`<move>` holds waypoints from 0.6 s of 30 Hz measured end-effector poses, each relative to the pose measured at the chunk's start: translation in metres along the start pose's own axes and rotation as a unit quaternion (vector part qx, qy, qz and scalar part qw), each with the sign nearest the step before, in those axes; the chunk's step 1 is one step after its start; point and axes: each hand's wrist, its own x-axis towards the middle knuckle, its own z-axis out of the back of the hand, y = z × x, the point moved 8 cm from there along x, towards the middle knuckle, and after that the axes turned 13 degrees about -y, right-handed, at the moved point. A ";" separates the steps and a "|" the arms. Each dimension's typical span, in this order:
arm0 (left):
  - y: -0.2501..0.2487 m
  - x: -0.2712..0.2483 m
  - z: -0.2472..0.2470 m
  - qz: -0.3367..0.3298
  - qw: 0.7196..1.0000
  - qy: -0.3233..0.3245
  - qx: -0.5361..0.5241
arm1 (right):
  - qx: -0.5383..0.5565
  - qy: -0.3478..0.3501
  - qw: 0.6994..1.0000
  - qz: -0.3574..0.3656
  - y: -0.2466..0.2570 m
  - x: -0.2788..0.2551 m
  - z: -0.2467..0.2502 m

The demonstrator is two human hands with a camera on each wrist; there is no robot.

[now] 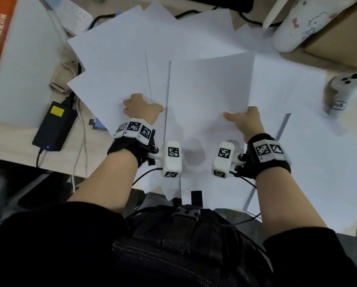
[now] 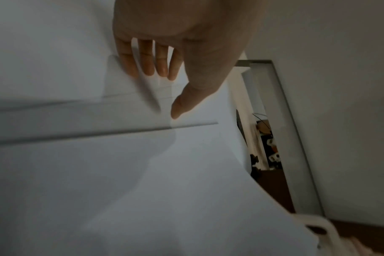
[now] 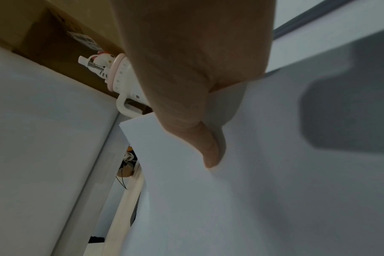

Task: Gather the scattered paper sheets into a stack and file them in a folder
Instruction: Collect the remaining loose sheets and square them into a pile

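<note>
White paper sheets (image 1: 115, 50) lie fanned and overlapping across the desk (image 1: 18, 156), filling the centre of the frame. The right hand (image 1: 245, 121) pinches the lower right part of the topmost sheet (image 1: 210, 90) — thumb on its upper face, fingers hidden beneath — while the left hand (image 1: 141, 108) rests with extended, relaxed fingers (image 2: 147, 58) on the sheets at centre left, grasping nothing. Periphery: black power adapter (image 1: 54, 126) at left, white cartoon-printed bottle (image 1: 301, 23) at upper right — white controller (image 1: 344, 90) at right edge.
</note>
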 end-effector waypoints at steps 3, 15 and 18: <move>0.002 0.000 -0.004 0.029 0.999 0.005 -0.018 | -0.006 0.005 1.000 0.001 -0.002 0.000 -0.003; -0.015 -0.015 -0.010 -0.028 0.973 0.081 -0.215 | 0.013 0.010 1.000 -0.001 0.002 -0.005 -0.003; -0.018 -0.016 0.003 -0.052 0.968 0.063 -0.237 | 0.034 0.018 0.999 0.011 0.009 -0.012 -0.004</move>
